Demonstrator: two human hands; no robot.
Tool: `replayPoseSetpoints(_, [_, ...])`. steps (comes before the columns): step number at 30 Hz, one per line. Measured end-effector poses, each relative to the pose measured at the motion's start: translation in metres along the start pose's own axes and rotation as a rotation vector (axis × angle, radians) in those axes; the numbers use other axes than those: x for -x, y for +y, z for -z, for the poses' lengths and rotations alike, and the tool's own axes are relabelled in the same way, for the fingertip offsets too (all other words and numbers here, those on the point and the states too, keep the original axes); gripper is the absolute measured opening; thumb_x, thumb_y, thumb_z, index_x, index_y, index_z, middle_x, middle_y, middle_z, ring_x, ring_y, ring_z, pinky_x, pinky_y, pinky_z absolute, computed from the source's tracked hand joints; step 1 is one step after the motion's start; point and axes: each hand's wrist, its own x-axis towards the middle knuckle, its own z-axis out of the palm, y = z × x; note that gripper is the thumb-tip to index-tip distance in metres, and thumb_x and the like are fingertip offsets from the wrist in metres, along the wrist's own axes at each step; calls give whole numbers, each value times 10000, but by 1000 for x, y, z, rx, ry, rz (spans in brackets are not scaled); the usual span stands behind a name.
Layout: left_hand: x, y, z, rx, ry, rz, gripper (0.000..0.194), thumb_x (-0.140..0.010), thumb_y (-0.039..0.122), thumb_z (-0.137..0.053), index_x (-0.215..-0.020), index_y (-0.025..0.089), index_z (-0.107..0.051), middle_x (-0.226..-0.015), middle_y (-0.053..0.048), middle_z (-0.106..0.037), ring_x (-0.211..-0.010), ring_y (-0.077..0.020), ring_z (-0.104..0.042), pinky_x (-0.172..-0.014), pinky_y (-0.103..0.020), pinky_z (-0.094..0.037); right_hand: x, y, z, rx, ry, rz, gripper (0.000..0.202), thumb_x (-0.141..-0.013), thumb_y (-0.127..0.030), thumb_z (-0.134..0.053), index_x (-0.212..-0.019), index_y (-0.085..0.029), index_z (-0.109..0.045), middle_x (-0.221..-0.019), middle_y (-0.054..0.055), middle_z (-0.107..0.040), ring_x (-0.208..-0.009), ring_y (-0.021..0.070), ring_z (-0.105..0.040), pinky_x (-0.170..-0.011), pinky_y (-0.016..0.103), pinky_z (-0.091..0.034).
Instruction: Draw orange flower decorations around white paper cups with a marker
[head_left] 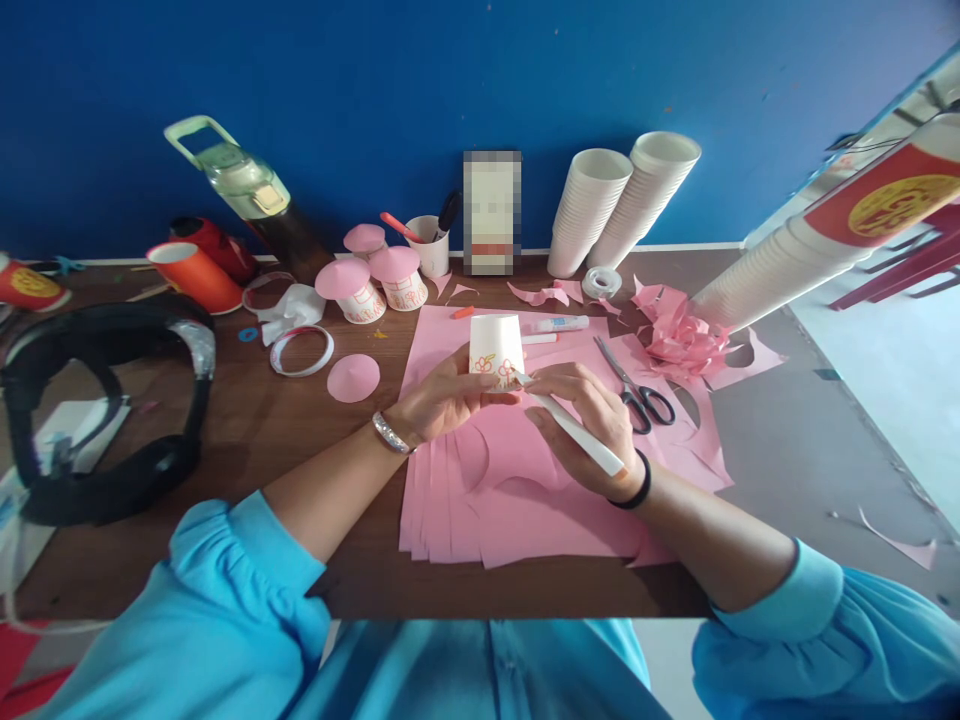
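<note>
A small white paper cup (495, 340) with orange and red flowers drawn along its lower part is in my left hand (446, 395), fingers wrapped round its side and base. My right hand (585, 420) grips a white marker pen (577, 435) with an orange end; its tip meets the cup's side by the flowers. Both hands are over a stack of pink paper sheets (442, 500). Scissors with black handles (637, 395) lie to the right of my right hand. An orange pen cap (463, 313), another white marker (541, 339) and a glue stick (561, 324) lie behind the cup.
Decorated cups with pink cone tops (364, 305) stand at back left, near a loose pink cone (353, 378). Tall stacks of white cups (592, 210) lean by the wall. Pink scraps (682, 335) are heaped right. A black headset-like ring (191, 440) and bottle (251, 185) are left.
</note>
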Motion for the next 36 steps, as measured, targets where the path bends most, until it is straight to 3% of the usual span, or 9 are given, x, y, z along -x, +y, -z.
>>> replayPoseSetpoints(4, [0, -1, 0, -37, 27, 38, 455, -743, 253, -966, -1124, 182, -728, -1002, -64, -775, -939, -187, -741, -834, -307, -625, 1, 0, -1, -16, -29, 21, 245, -1023, -179, -647, -1253, -262, -663, -1045, 62, -786, -916, 214, -783, -798, 353, -673])
replayPoseSetpoints(7, [-1, -2, 1, -29, 19, 21, 411, -774, 253, -946, -1113, 186, -723, -1010, -64, -777, -927, -185, -740, -815, -313, -635, 1, 0, 0, 14, -28, 36, 228, -1030, -194, -644, -1250, -256, -654, -1038, 70, -782, -911, 220, -783, -783, 364, -674])
replayPoseSetpoints(16, [0, -3, 3, -23, 6, 2, 358, -853, 229, -870, -1176, 202, -718, -1093, -60, -785, -1012, -208, -758, -873, -355, -645, -5, -1, 1, 33, 20, 39, 175, -1047, -183, -644, -1211, -244, -651, -985, 62, -776, -852, 204, -762, -736, 343, -652])
replayPoseSetpoints(25, [1, 2, -4, -35, 14, 24, 475, -797, 228, -918, -1205, 215, -675, -1042, -53, -766, -976, -198, -737, -838, -330, -622, -1, 1, 0, 12, 10, 22, 183, -1037, -179, -638, -1209, -236, -668, -990, 63, -768, -859, 202, -741, -756, 332, -637])
replayPoseSetpoints(36, [2, 1, -5, -41, 10, 34, 442, -788, 245, -934, -1151, 206, -685, -1039, -36, -744, -964, -169, -719, -838, -297, -619, 0, 2, 1, 32, -32, 38, 180, -1048, -176, -636, -1218, -233, -644, -1010, 68, -770, -872, 196, -754, -762, 330, -645])
